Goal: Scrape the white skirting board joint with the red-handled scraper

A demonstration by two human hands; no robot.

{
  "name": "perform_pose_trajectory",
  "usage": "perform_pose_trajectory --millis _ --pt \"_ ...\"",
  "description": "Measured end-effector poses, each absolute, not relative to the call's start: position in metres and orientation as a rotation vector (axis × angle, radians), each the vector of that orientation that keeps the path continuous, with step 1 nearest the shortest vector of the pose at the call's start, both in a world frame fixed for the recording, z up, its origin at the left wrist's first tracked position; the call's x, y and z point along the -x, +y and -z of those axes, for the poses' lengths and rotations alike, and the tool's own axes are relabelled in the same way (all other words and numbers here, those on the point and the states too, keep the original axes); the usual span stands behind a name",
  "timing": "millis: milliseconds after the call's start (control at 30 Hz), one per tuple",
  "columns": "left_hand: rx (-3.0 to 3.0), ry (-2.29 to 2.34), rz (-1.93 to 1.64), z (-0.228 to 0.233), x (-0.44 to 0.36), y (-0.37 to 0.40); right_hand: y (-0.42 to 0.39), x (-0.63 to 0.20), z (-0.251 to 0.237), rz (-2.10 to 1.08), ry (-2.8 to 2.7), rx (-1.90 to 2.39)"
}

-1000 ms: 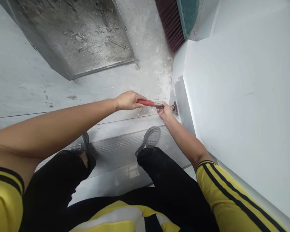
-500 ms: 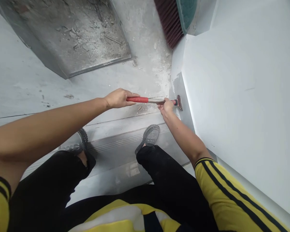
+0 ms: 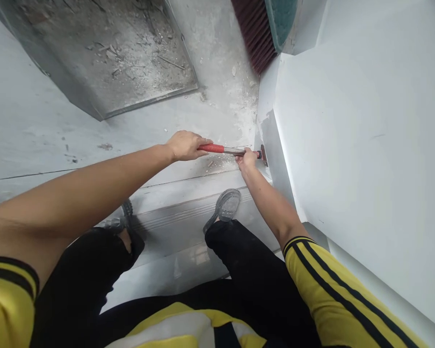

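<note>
As both hands grip a tool (red-handled), debris below

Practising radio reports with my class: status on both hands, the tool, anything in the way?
Left hand gripping the red-handled tool; right hand around its shaft near the head. Head at the grey panel, contact unclear. Loose debris on the floor nearby.

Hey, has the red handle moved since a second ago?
Yes, slightly: the red handle has shifted leftward in the picture, farther from the white panel.
</note>
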State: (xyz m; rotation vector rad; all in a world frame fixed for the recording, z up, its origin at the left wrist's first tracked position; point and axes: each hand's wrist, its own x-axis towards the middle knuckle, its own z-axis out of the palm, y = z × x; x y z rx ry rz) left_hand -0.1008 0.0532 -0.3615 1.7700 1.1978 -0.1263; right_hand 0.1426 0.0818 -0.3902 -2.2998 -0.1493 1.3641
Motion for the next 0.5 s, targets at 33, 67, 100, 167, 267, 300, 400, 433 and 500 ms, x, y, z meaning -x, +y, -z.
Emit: perform_pose_trajectory --millis 33,67,100,167,267,300,400,433,500 --pt "-1.762 1.201 0.125 0.362 0.101 0.053 0.082 -0.143 0.390 -1.355 -0.115 2.313" --pt "-1.757 1.198 0.126 0.364 0.101 0.052 0.082 -0.143 0.390 -1.364 -0.075 2.319" --pt "-1.754 1.195 0.129 0.365 0.100 0.051 0.082 -0.144 0.391 -1.390 -0.033 2.322" --pt "-1.756 1.186 0.132 0.368 0.097 0.051 0.081 -0.145 0.392 -1.445 0.021 2.311" --pt "-1.754 1.189 0.113 0.374 0.099 0.050 0.082 -0.143 0.392 -1.406 0.000 2.321" --pt "-1.746 1.194 0.096 0.376 0.101 0.049 0.084 -0.141 0.391 -1.375 -0.036 2.323" --pt "-1.709 1.228 0.034 0.380 0.111 0.046 0.088 -0.134 0.387 -1.324 -0.135 2.304" --pt "-1.701 1.240 0.022 0.380 0.113 0.044 0.088 -0.133 0.386 -1.335 -0.149 2.286" --pt "-1.691 1.233 0.039 0.379 0.114 0.042 0.088 -0.134 0.388 -1.371 -0.159 2.256"
